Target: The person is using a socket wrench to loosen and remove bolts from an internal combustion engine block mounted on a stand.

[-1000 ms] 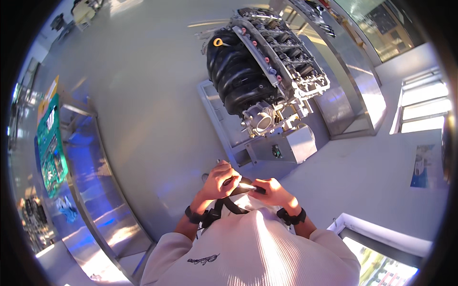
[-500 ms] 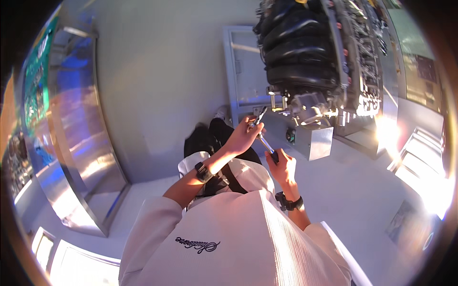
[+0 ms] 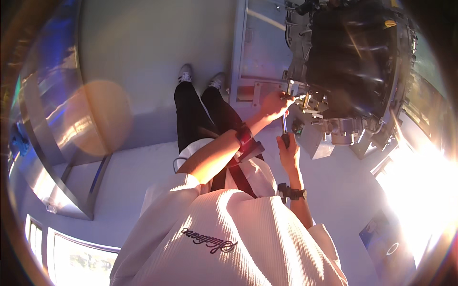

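A ratchet wrench (image 3: 285,125) with a bright shaft and a dark grip spans both hands. My left hand (image 3: 275,106) is closed around its head. Below it, my right hand (image 3: 289,153) wraps the dark grip. The socket end points right and reaches the metal bracket parts (image 3: 310,101) at the near left corner of an engine (image 3: 353,62). Glare and fingers hide whether the socket sits on a bolt. The engine has a large dark cover on top and metal fittings along its near end.
A grey metal stand with a box-shaped part (image 3: 324,148) is under the engine. At the left rises a shiny metal-framed cabinet (image 3: 71,124). My shoes (image 3: 185,73) are on the grey floor. Strong sun glare washes out the right side.
The view has turned, and the engine now appears farther right. Both hands have carried the ratchet wrench up to the engine's near left corner; before, it was held apart from it.
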Tool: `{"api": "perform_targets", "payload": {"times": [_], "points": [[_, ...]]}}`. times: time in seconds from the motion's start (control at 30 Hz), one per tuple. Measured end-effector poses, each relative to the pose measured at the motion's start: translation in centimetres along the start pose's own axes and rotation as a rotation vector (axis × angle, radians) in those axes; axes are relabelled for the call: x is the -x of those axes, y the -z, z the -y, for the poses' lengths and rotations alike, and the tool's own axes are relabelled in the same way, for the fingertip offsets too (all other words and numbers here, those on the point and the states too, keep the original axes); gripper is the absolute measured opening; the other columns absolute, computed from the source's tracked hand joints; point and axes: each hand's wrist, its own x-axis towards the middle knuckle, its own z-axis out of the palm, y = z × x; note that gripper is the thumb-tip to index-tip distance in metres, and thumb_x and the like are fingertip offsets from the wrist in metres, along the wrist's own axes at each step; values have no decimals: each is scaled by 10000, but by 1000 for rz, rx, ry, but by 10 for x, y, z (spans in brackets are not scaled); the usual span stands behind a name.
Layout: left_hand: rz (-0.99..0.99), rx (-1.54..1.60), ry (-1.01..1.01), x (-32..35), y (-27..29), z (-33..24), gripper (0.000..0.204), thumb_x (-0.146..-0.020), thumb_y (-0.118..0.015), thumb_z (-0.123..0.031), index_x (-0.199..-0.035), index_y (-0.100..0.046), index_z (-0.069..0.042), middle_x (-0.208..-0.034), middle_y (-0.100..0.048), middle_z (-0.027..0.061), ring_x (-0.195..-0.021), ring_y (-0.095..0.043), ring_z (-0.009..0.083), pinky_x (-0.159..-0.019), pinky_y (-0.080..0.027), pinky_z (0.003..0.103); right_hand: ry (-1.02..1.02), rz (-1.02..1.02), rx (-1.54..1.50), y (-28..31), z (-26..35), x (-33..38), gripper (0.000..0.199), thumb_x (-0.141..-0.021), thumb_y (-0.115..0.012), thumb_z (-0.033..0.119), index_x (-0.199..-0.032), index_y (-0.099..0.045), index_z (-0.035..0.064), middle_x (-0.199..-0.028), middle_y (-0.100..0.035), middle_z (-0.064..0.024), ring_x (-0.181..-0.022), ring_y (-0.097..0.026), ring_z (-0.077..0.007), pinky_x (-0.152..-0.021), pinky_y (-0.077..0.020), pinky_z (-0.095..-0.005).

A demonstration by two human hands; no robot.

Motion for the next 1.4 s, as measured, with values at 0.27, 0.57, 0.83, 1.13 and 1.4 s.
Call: {"api": "perform_targets", "payload": {"times": [0.27, 0.57, 0.83, 1.13, 1.4], "points": [[20, -453, -312, -22, 44, 34, 194, -836, -586, -210, -775, -600, -27, -549, -548, 50, -497, -543, 120, -485, -420, 282, 5, 67, 48, -33, -8, -9, 266, -852, -619, 268, -895, -494, 37, -590, -414, -4, -506, -389, -94, -474, -348, -277], [-42, -863, -128, -11, 140, 58, 319, -798, -578, -335, -880, -619, -29, -775, -648, 165, -776, -634, 329, -695, -490, 399, 30, 339, 375, -70, 25, -19, 351, -855, -583, 347, -921, -510, 10, -761, -596, -176, -734, -595, -319, -676, -444, -395], [-39, -860, -5, 11, 228, 73, 357, -825, -557, -334, -968, -615, -12, -910, -645, 215, -898, -612, 378, -780, -474, 432, -14, 626, 499, -108, 77, -34, 427, -863, -538, 431, -1025, -569, 38, -854, -642, -190, -840, -621, -355, -734, -457, -428], [16, -947, -18, 41, 188, -12, 397, -832, -553, -382, -920, -597, 3, -775, -636, 214, -759, -617, 390, -670, -474, 432, 28, 547, 350, -44, 108, -21, 375, -824, -583, 404, -987, -611, 68, -768, -632, -179, -755, -628, -333, -663, -468, -411], [358, -1152, 141, 105, 22, -161, 476, -822, -648, -327, -1125, -477, -1, -791, -531, 50, -727, -512, 160, -645, -428, 321, 278, 174, 10, 95, 98, 45, 249, -784, -660, 263, -889, -633, 38, -698, -621, -138, -618, -601, -326, -566, -476, -374]]}}
